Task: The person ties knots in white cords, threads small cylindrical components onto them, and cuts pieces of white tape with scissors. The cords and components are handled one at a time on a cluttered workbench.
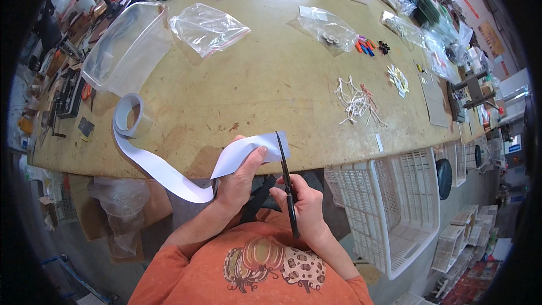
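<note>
A wide pale-lavender strip (164,174) runs off a roll (129,116) standing at the table's near left, dips past the front edge and rises to my hands. My left hand (241,176) pinches the strip near its free end, thumb on top. In my right hand (304,202) are black scissors (286,183), held upright with the fingers around the handles. Their blades lie across the strip a little short of its end, right of my left thumb. Whether the blades have cut into it, I cannot tell.
At left are a clear plastic bin (129,51) and a clear bag (208,29). Rightward lie white cords (355,100), small coloured pieces (366,45) and another bag (327,27). A white plastic basket (395,214) stands below the table's right front edge. Cardboard (107,206) is below left.
</note>
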Available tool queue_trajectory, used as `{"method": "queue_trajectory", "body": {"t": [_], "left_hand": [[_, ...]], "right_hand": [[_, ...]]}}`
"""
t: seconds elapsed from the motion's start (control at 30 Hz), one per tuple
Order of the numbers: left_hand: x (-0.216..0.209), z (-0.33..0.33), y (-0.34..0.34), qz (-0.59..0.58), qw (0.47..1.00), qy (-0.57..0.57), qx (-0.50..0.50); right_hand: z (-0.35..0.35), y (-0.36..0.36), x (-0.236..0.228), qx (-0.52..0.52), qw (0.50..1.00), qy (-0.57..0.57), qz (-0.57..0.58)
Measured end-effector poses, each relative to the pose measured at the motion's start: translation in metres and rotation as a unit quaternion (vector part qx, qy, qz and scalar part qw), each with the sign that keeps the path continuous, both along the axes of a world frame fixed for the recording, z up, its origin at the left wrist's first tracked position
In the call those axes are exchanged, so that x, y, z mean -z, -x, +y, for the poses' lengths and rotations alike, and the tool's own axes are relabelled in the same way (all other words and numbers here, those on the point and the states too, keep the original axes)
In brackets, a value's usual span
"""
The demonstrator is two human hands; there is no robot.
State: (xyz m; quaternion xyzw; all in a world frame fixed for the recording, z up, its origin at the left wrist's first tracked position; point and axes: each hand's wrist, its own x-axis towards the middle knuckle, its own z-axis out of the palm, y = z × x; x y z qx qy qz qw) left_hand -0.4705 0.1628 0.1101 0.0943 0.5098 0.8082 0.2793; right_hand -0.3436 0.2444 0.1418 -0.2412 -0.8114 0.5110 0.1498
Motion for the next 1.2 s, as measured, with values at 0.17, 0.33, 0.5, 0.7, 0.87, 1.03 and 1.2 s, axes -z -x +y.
{"method": "queue_trajectory", "body": {"t": [0.17,0.33,0.5,0.7,0.87,1.03,1.2], "left_hand": [[0.006,-0.003,0.004,0.027,0.999,0.022,0.003],[0.0,-0.002,0.002,0.012,0.999,0.03,-0.016],[0.007,-0.011,0.006,-0.007,1.0,0.023,-0.006],[-0.015,-0.007,0.013,-0.176,0.965,-0.105,0.164],[-0.016,0.0,0.021,-0.286,0.894,-0.196,0.283],[-0.011,0.011,0.022,-0.259,0.928,-0.162,0.213],[-0.015,0.019,0.02,-0.225,0.942,-0.135,0.21]], "right_hand": [[0.006,0.0,0.008,-0.017,0.999,-0.027,-0.011],[0.012,0.003,-0.008,-0.036,0.946,0.318,-0.055],[0.017,0.002,-0.001,-0.041,0.917,0.397,-0.029],[0.026,-0.002,0.014,-0.192,0.635,0.735,0.143],[0.03,-0.001,0.015,-0.195,0.546,0.797,0.167],[0.037,-0.007,0.017,-0.169,0.651,0.726,0.142],[0.047,-0.014,0.018,-0.167,0.7,0.684,0.122]]}}
